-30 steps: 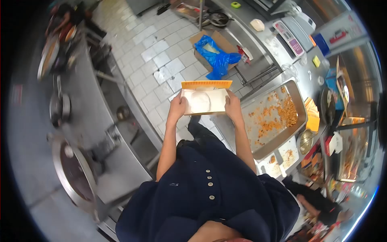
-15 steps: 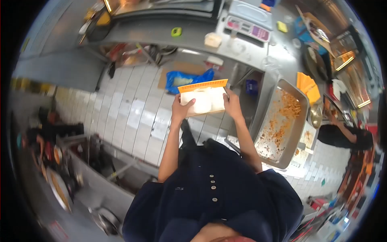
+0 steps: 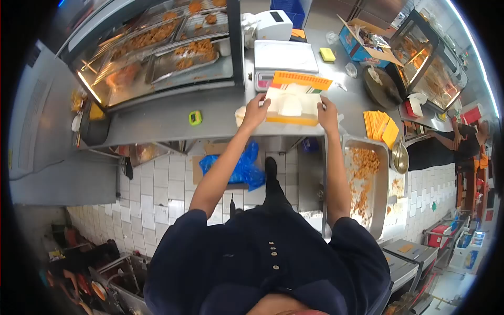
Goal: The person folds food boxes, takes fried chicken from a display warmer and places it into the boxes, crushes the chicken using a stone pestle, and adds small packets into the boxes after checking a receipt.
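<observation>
An open cardboard box (image 3: 296, 113), white inside with an orange printed flap standing up at its far side, is held between both hands. My left hand (image 3: 255, 111) grips its left end, and my right hand (image 3: 327, 113) grips the right end. Inside lies a white rounded item (image 3: 290, 105), whose kind I cannot make out. The box is over the steel counter (image 3: 152, 123), just in front of the white scale (image 3: 286, 56), and partly covers the scale's display.
A glass food cabinet (image 3: 239, 47) stands at the back left. A green timer (image 3: 195, 117), a yellow sponge (image 3: 327, 54) and orange packets (image 3: 380, 126) lie on the counter. A large metal tray (image 3: 381, 197) with crumbs is at the right. Another person (image 3: 441, 150) is at far right.
The view has turned towards the counter and scale. Both hands have carried the open box from above the floor to over the counter, farther forward.
</observation>
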{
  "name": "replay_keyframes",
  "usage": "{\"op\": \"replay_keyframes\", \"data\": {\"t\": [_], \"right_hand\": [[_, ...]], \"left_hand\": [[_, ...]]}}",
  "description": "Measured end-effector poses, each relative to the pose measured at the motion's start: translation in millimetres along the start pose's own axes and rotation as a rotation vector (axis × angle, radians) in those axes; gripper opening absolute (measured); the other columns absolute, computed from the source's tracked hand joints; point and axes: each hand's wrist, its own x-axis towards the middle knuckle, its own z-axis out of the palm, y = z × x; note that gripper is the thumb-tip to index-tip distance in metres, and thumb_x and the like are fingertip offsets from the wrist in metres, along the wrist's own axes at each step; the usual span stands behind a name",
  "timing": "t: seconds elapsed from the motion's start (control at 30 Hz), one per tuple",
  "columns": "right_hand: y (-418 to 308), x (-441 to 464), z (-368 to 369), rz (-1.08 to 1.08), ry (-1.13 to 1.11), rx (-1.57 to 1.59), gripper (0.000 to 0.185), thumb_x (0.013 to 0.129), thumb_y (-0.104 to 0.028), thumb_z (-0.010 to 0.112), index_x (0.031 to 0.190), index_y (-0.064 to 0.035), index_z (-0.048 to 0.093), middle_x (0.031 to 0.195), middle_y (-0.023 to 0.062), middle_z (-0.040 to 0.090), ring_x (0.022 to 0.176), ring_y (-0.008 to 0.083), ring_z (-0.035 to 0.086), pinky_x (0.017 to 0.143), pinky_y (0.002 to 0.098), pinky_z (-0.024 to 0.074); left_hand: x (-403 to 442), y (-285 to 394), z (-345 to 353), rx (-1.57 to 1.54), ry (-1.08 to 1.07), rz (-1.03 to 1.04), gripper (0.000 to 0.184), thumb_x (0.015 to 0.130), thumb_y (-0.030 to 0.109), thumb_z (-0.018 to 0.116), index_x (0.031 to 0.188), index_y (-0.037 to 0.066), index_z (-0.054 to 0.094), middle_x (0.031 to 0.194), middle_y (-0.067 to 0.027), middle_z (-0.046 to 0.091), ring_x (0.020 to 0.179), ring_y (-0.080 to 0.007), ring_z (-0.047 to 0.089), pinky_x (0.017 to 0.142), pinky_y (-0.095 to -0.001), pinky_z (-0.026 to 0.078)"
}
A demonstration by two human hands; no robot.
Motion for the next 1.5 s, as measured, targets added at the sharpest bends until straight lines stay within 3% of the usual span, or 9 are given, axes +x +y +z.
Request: {"op": "replay_keyframes", "data": {"t": [0.23,0.37,0.4,0.43,0.5,0.53,0.83,1.07,1.5], "right_hand": [[81,215,58,-0.041,0.121,0.004,0.038,0.092,-0.004,0.057,0.129,-0.0004,0.062,0.103,0.0245,0.072,0.088,0.0354,0.072,0.081,0.0397,0.0541],[126,289,96,-0.080,0.083,0.087,0.039,0.092,-0.003,0.058,0.130,0.0009,0.061,0.115,0.0280,0.068,0.106,0.0375,0.068,0.092,0.0393,0.0517],[134,295,100,-0.028,-0.017,0.128,0.047,0.093,-0.006,0.059,0.139,0.0033,0.053,0.135,0.0287,0.057,0.129,0.0388,0.054,0.108,0.0395,0.0421],[142,297,103,-0.014,-0.033,0.127,0.047,0.093,-0.006,0.059,0.139,0.0033,0.053,0.135,0.0287,0.057,0.129,0.0388,0.054,0.108,0.0395,0.0421],[146,293,106,0.000,0.304,0.017,0.061,0.094,-0.011,0.061,0.148,0.0049,0.039,0.151,0.0274,0.042,0.145,0.0391,0.034,0.119,0.0399,0.0273],[153,287,97,0.031,0.320,0.076,0.073,0.094,-0.019,0.062,0.152,0.0074,0.027,0.159,0.0266,0.027,0.150,0.0416,0.021,0.122,0.0439,0.0185],[202,164,91,0.142,-0.006,-0.053,0.094,0.082,-0.020,0.073,0.157,-0.0012,0.020,0.162,0.0209,0.025,0.148,0.0513,0.013,0.122,0.0513,0.0160],[215,153,85,0.152,-0.022,-0.193,0.108,0.076,-0.030,0.084,0.157,-0.0003,0.018,0.161,0.0223,0.028,0.146,0.0526,0.019,0.121,0.0501,0.0190],[198,165,84,0.231,-0.092,-0.377,0.110,0.074,-0.025,0.086,0.157,-0.0003,0.017,0.160,0.0202,0.030,0.148,0.0461,0.022,0.117,0.0552,0.0263]], "left_hand": [[237,-29,76,0.051,0.116,-0.001,0.032,0.093,0.016,0.058,0.117,-0.002,0.067,0.107,-0.0216,0.072,0.100,-0.0341,0.069,0.088,-0.0406,0.052],[306,-72,93,0.193,0.117,-0.041,0.029,0.092,0.014,0.057,0.116,0.003,0.069,0.102,-0.0241,0.071,0.100,-0.0391,0.068,0.087,-0.0419,0.052],[312,-82,98,0.190,0.133,-0.019,0.029,0.092,0.016,0.057,0.115,0.004,0.069,0.101,-0.0235,0.071,0.098,-0.0409,0.067,0.085,-0.0442,0.052],[316,-93,101,0.191,0.129,-0.040,0.029,0.092,0.016,0.057,0.115,0.004,0.069,0.101,-0.0235,0.071,0.098,-0.0409,0.067,0.085,-0.0442,0.052],[320,-99,101,0.359,0.196,-0.076,0.030,0.092,0.018,0.057,0.115,0.004,0.070,0.099,-0.0214,0.072,0.094,-0.0401,0.068,0.082,-0.0453,0.052],[319,-98,102,0.427,0.243,-0.120,0.030,0.091,0.022,0.059,0.114,0.005,0.070,0.097,-0.0195,0.072,0.089,-0.0393,0.069,0.078,-0.0455,0.052],[309,-84,82,0.244,0.183,-0.183,0.054,0.088,0.039,0.074,0.123,0.000,0.064,0.103,-0.0158,0.072,0.079,-0.0249,0.071,0.073,-0.0362,0.054],[220,-47,39,-0.074,0.314,-0.191,0.024,0.100,0.020,0.062,0.115,0.001,0.064,0.103,-0.0087,0.071,0.091,-0.0156,0.067,0.080,-0.0292,0.052],[72,-12,23,-0.358,0.247,-0.340,0.020,0.102,0.019,0.056,0.109,0.001,0.063,0.096,-0.0063,0.068,0.084,-0.0128,0.066,0.070,-0.0261,0.049]]}}
